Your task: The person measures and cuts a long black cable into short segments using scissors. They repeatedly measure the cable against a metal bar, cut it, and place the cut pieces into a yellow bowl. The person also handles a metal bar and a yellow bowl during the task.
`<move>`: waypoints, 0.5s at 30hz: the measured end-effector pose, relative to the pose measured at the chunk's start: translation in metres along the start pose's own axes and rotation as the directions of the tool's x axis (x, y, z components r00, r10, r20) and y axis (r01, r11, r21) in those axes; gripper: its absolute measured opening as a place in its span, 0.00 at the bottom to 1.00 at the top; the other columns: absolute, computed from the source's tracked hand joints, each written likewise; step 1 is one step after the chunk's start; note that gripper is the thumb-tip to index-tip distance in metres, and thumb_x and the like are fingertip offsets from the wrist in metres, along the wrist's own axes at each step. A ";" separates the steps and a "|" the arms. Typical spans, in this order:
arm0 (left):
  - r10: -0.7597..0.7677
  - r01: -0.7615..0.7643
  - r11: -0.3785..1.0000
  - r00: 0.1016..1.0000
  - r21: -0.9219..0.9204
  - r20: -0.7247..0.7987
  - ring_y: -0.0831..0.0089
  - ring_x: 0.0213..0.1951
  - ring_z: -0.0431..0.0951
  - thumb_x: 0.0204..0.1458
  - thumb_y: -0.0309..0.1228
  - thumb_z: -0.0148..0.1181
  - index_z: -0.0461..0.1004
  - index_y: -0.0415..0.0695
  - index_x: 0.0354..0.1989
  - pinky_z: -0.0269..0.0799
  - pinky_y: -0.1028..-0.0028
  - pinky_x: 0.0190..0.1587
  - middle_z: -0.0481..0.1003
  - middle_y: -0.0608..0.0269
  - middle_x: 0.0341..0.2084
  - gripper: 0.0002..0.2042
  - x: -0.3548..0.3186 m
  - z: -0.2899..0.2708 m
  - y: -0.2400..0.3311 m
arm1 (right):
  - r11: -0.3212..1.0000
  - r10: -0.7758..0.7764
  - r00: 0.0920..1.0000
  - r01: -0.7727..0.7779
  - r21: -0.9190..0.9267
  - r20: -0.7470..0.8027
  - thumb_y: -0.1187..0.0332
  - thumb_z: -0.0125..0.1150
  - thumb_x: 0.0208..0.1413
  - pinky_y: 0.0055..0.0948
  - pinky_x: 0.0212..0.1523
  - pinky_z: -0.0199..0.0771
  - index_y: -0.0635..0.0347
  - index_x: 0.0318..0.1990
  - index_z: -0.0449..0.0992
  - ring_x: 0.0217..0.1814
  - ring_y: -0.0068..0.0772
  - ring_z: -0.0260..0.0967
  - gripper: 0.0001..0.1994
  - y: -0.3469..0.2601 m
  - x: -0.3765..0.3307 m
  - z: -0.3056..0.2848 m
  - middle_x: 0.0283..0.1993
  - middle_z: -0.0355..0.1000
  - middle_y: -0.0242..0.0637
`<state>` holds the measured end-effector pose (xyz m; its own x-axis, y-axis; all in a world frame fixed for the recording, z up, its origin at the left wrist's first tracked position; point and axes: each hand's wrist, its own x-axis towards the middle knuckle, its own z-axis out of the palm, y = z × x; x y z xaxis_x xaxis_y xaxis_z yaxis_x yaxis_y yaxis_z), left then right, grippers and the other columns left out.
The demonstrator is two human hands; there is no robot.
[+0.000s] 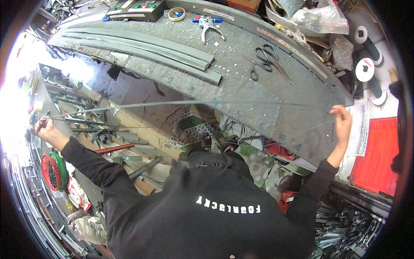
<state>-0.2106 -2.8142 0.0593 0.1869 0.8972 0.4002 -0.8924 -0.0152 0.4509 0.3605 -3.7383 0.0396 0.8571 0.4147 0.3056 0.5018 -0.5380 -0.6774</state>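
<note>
We hold a long thin grey strip stretched out between our two hands, level across our front and just below the near edge of the bench. Our left hand is far out to the left with the arm nearly straight, its grip pinched shut on the strip's end. Our right hand is raised out to the right, forearm pointing up from a bent elbow, fingers closed on the other end; a second thin line seems to run down from this hand toward our middle, though it is too fine to tell what it is.

To do this well, we judge that both grips should stay firm and the pull even, so the strip stays straight and does not sag or whip. It is best to keep the two hands at the same height and keep the strip off the bench edge, so it does not catch on the rough felt-like top.

On the bench lie a stack of flat grey strips, a pair of black scissors, pliers with blue handles and a roll of tape. Below us are our sandalled feet, and scrap metal lengths on the floor.
</note>
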 end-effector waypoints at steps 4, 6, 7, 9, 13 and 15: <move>0.004 0.012 0.966 0.998 0.259 -0.061 0.72 0.20 0.69 0.51 0.34 0.50 0.69 0.48 0.14 0.66 0.71 0.28 0.70 0.66 0.15 0.14 0.031 -0.005 -0.020 | 0.927 0.052 0.971 0.040 0.373 -0.234 0.64 0.58 0.60 0.18 0.33 0.62 0.63 0.34 0.77 0.30 0.18 0.63 0.10 0.010 -0.001 0.017 0.29 0.71 0.27; 0.058 0.043 0.901 0.974 0.431 -0.219 0.72 0.22 0.71 0.55 0.36 0.48 0.72 0.48 0.15 0.66 0.72 0.28 0.72 0.65 0.17 0.16 0.034 0.001 -0.043 | 0.650 0.122 0.987 -0.001 0.760 -0.103 0.66 0.59 0.58 0.17 0.26 0.58 0.59 0.32 0.76 0.24 0.16 0.58 0.07 0.010 -0.017 0.068 0.25 0.67 0.26; 0.098 0.069 0.858 0.951 0.510 -0.293 0.72 0.23 0.72 0.57 0.37 0.46 0.73 0.48 0.16 0.66 0.73 0.27 0.73 0.65 0.18 0.18 0.031 0.007 -0.059 | 0.547 0.140 0.990 -0.049 0.835 -0.033 0.68 0.60 0.57 0.17 0.25 0.59 0.59 0.29 0.75 0.23 0.15 0.59 0.06 0.003 -0.033 0.104 0.24 0.66 0.26; 0.092 0.110 0.549 0.977 0.828 -0.191 0.69 0.26 0.75 0.59 0.40 0.44 0.76 0.46 0.21 0.68 0.71 0.30 0.75 0.61 0.20 0.19 0.004 0.024 -0.082 | 0.743 0.218 0.959 -0.284 0.606 0.182 0.79 0.58 0.45 0.23 0.27 0.66 0.60 0.28 0.76 0.26 0.20 0.65 0.03 -0.025 -0.074 0.184 0.26 0.70 0.29; -0.331 -0.156 -0.910 0.830 0.383 -0.449 0.56 0.38 0.79 0.62 0.47 0.40 0.79 0.41 0.42 0.72 0.64 0.45 0.79 0.49 0.38 0.24 -0.114 0.102 -0.185 | 0.189 0.054 0.606 -0.787 0.588 0.794 0.80 0.53 0.49 0.17 0.22 0.59 0.62 0.31 0.77 0.22 0.16 0.61 0.06 -0.087 -0.135 0.302 0.24 0.70 0.29; -0.727 -0.484 -0.472 0.687 0.736 -0.014 0.58 0.48 0.76 0.60 0.45 0.42 0.78 0.43 0.44 0.69 0.64 0.50 0.77 0.49 0.42 0.22 -0.224 0.150 -0.254 | 0.382 -0.040 0.629 -0.709 0.593 0.777 0.70 0.56 0.59 0.17 0.20 0.50 0.62 0.30 0.76 0.18 0.12 0.53 0.08 -0.091 -0.131 0.309 0.19 0.63 0.21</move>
<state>0.0357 -3.0776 -0.0255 0.7711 0.6335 -0.0643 0.6333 -0.7525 0.1807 0.1669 -3.5167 -0.1457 0.4283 0.8521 -0.3007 -0.4845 -0.0643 -0.8724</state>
